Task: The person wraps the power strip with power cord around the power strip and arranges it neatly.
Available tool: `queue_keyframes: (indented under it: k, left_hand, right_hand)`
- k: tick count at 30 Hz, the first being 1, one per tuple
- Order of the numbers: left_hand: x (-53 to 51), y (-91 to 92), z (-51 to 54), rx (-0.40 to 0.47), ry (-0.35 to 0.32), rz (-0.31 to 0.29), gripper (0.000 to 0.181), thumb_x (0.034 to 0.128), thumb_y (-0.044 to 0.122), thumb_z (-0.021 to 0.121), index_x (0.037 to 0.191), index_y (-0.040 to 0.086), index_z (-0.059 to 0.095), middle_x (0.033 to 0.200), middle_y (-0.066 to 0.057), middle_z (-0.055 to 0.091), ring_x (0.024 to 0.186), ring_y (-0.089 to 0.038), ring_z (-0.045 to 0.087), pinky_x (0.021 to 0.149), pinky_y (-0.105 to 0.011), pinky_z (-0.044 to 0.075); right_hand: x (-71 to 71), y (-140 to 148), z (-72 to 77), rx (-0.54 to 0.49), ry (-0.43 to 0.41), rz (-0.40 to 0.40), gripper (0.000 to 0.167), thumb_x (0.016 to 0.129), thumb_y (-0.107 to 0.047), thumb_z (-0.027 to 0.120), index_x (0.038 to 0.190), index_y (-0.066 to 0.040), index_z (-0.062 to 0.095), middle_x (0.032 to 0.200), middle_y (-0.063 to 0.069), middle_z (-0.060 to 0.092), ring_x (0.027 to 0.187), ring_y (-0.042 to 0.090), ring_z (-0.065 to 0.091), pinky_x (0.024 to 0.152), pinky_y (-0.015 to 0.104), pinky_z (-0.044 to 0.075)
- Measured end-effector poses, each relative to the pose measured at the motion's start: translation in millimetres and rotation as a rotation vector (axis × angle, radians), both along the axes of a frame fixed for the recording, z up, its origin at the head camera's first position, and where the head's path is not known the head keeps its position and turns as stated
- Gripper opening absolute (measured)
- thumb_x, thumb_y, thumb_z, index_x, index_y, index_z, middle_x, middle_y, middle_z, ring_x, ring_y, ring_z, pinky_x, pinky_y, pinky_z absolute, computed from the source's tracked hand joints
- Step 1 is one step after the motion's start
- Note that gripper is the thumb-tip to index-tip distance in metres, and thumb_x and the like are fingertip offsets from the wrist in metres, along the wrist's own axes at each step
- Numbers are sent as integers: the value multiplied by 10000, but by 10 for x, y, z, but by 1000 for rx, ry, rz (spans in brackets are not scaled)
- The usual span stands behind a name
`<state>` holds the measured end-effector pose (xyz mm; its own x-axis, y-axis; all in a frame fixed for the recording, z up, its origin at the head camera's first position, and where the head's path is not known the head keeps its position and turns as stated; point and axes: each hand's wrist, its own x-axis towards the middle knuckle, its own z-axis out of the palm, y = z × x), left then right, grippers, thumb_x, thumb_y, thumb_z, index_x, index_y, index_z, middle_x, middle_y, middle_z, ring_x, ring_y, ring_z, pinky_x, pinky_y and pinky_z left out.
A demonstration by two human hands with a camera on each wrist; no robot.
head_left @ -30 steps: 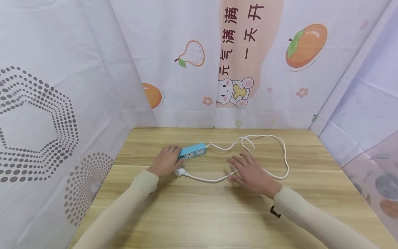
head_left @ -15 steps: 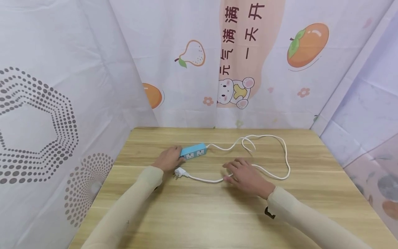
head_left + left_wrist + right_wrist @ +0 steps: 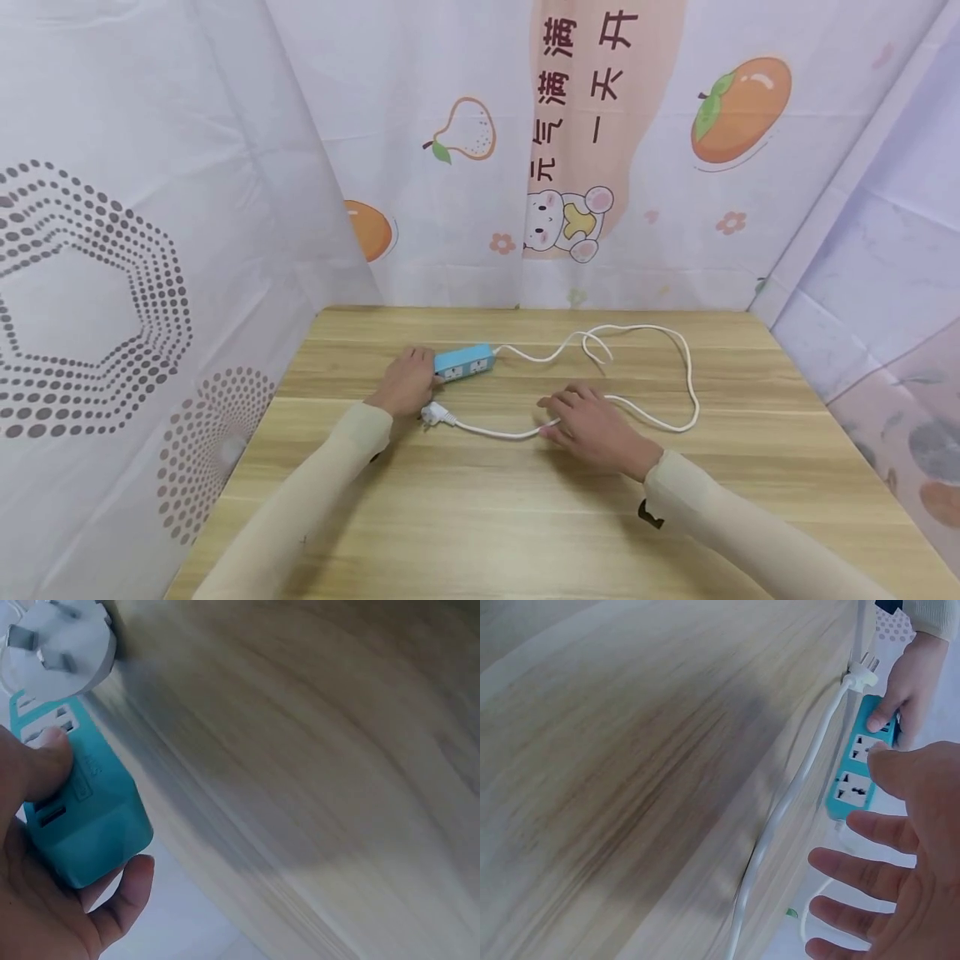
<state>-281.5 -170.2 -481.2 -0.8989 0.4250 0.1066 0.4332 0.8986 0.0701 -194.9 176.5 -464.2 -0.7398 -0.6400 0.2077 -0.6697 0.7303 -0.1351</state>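
Observation:
A light-blue power strip (image 3: 465, 363) with white sockets lies toward the back of the table. My left hand (image 3: 407, 385) grips its left end. In the left wrist view the thumb (image 3: 54, 761) presses the socket face of the strip (image 3: 101, 806), and the other fingers curl round behind. Near that hand is a white three-pin plug (image 3: 433, 414), its pins exposed. From it a white cord (image 3: 498, 434) runs right, passing beneath my right hand (image 3: 596, 427). Spread fingers with nothing held show in the right wrist view on the right hand (image 3: 930, 847).
The cord loops across the right of the wooden table (image 3: 510, 525) and returns to the strip's right end. Printed curtains (image 3: 465, 217) hang along the table's back and sides.
My right hand has moved slightly left and toward me over the cord. The power strip has shifted a little left in my left hand's grip. The plug has come into fuller view.

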Motion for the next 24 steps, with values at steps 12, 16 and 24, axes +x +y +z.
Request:
queue_keyframes:
  k: [12,16,24]
  left_hand:
    - [312,19,191,99,227,-62,339,1033,246,633,1124,-69,546,954,-129,537,881,-264,461,750,-370,451]
    - [484,123,271,104,309,-127,336,1024,232,651,1117,-71,539,958,-120,523,879,-249,445,746,-349,440]
    - [780,218,334,181,332,-161,311,1025,235,642,1110,-49,549,918,-80,473,851,-214,408,674,-299,418]
  right_hand:
    - [-108,-57,42,-228,156,-117,516,964,-205,727,1395,26,561,1359,225,601,1192,404,612,934,551,510]
    - [-90,-93,101,-263,137,-181,576,1009,-218,671,1477,48,466,1424,254,556,1246,434,584,964,569,492]
    - [-65,-194,156,-355,69,-181,218,1037,-174,628,1182,-33,710,925,58,717,806,203,613,721,413,524]
